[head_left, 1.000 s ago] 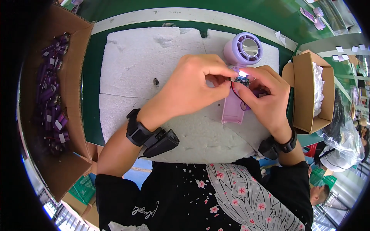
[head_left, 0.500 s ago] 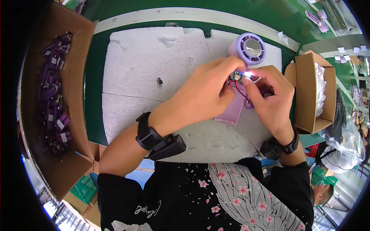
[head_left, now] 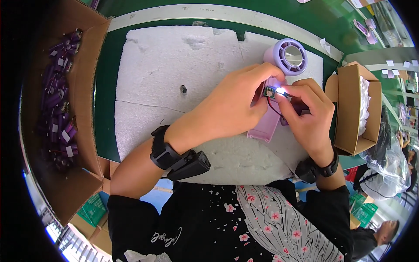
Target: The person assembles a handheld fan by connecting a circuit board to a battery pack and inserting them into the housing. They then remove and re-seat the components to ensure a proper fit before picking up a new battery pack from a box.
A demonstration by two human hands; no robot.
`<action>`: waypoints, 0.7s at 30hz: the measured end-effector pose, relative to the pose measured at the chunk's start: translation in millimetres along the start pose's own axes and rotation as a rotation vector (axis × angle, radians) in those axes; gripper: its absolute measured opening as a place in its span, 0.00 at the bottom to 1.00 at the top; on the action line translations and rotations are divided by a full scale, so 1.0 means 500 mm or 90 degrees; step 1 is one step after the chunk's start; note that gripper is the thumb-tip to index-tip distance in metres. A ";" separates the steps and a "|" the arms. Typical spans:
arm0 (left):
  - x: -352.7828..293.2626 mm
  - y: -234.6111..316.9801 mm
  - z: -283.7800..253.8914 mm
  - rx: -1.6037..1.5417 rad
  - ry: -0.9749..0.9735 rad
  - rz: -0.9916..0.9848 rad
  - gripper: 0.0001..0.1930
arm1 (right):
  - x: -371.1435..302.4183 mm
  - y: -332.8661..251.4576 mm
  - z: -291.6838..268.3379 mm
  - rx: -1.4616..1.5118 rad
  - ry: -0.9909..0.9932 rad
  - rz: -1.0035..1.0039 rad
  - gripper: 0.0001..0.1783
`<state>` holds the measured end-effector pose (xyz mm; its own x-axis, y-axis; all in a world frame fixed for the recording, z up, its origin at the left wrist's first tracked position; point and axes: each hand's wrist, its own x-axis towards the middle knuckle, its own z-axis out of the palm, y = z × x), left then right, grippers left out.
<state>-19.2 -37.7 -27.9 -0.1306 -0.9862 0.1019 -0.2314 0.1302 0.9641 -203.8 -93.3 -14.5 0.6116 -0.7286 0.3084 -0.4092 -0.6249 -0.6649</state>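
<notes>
In the head view, a white foam slab point(head_left: 152, 65) lies on a green desk point(head_left: 104, 94). Over the slab's right part, the left hand's point(head_left: 235, 98) grip pinches a small lit circuit board point(head_left: 269, 92), and the right hand's point(head_left: 310, 111) grip pinches its glowing end. Below them on the slab lies a lilac shell point(head_left: 263, 127); a lilac fan head point(head_left: 276, 56) occupies its upper right. Left of the slab, a carton point(head_left: 90, 87) holds purple cylinders point(head_left: 56, 98); right of it stands a smaller box point(head_left: 346, 109). Beyond its lower right are a clear bag point(head_left: 386, 177), a green crate point(head_left: 365, 213) and another person point(head_left: 383, 236).
</notes>
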 end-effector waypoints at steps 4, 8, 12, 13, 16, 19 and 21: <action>0.004 0.006 0.000 0.007 -0.004 -0.043 0.21 | 0.005 -0.006 0.002 -0.012 0.021 -0.022 0.10; 0.004 0.007 -0.001 -0.004 0.002 -0.063 0.20 | 0.007 -0.010 0.004 -0.014 0.030 -0.010 0.09; 0.004 0.007 -0.001 -0.005 -0.001 -0.071 0.20 | 0.004 -0.008 0.006 -0.003 0.033 0.018 0.09; 0.004 0.006 -0.001 -0.006 0.000 -0.071 0.20 | 0.005 -0.006 0.006 -0.017 0.034 0.009 0.09; 0.001 0.003 -0.003 -0.024 0.001 -0.037 0.20 | 0.006 -0.004 0.005 -0.044 0.036 -0.013 0.10; 0.004 -0.007 0.000 -0.061 0.032 -0.017 0.19 | 0.006 -0.006 0.004 -0.017 0.040 0.023 0.09; 0.008 -0.006 -0.003 -0.079 0.044 -0.006 0.19 | 0.009 -0.011 -0.003 -0.009 0.021 0.069 0.09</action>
<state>-17.5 -42.0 -29.7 -0.0605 -0.9927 0.1045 -0.1101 0.1107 0.9877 -199.8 -93.5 -8.6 0.5415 -0.8002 0.2577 -0.4811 -0.5463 -0.6856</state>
